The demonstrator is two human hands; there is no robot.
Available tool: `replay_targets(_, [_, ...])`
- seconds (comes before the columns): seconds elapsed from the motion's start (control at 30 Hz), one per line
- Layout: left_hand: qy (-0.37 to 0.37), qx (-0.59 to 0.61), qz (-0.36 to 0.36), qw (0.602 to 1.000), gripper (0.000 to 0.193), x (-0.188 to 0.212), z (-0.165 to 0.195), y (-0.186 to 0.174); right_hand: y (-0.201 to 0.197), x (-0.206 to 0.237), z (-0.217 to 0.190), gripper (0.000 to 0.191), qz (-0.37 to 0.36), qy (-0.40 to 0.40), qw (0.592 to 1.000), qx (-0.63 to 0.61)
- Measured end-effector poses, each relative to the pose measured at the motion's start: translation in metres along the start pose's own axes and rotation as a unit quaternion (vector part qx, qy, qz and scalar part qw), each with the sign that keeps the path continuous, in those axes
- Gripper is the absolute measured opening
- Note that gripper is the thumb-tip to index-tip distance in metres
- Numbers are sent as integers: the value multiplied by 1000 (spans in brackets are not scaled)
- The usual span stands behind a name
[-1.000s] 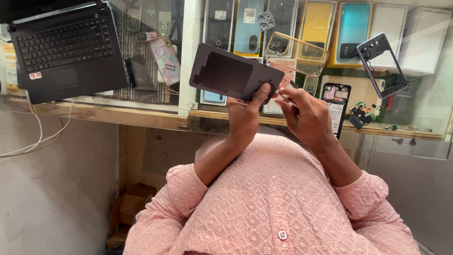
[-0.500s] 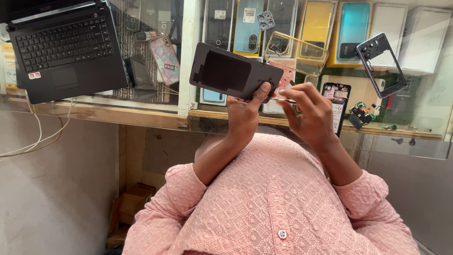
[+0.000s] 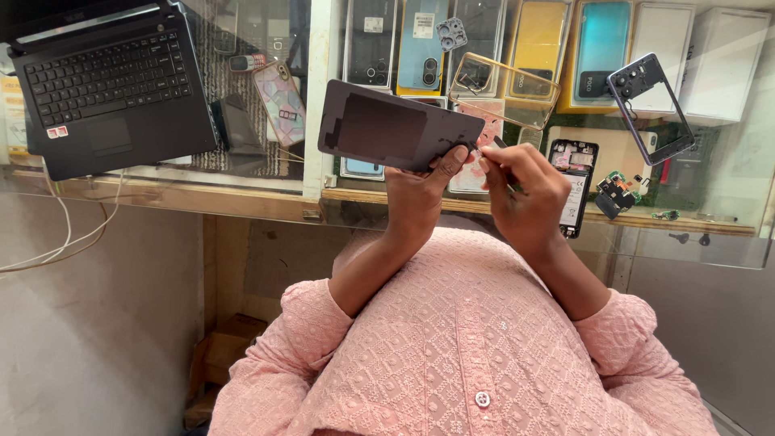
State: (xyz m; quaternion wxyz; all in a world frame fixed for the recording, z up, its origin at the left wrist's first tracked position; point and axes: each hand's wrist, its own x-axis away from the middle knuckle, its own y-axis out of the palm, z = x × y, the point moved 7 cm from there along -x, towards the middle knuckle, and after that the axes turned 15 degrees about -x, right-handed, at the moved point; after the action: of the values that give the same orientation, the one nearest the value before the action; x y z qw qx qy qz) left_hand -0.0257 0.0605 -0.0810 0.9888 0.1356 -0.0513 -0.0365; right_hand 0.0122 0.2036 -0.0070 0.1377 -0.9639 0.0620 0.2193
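Note:
My left hand [image 3: 420, 190] grips a dark phone back cover [image 3: 387, 133] by its right end, inner side up, above the glass counter [image 3: 242, 182]. My right hand [image 3: 525, 190] is closed around a thin tool [image 3: 499, 149] whose tip touches the cover's right edge beside my left thumb. An opened phone body [image 3: 575, 173] lies on the counter just right of my right hand.
A black laptop [image 3: 109, 85] sits at the far left with white cables [image 3: 56, 242] hanging off the edge. A clear case [image 3: 504, 89], a phone frame [image 3: 650, 109], small parts [image 3: 617, 194] and several phones and boxes lie across the counter.
My right hand has shifted slightly left, bringing the tool closer to the cover's edge. The cover and left hand stay nearly in place.

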Motion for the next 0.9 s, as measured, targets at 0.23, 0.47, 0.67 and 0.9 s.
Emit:
replay_targets(0.23, [11,-25,25,999,10,3,6,-1,8,0,-1,6,0,-37,999,-7])
replay_targets(0.47, [24,-47,30,998,10,4,9,-1,7,4,20,4,15,72,983,-167])
replay_targets(0.67, [44,-64,27,997,11,5,13,0,7,7,18,5,22,57,990,-130])
replay_targets(0.9, [51,-85,20,995,13,5,15,-1,9,4,42,7,-10,188,941,-281])
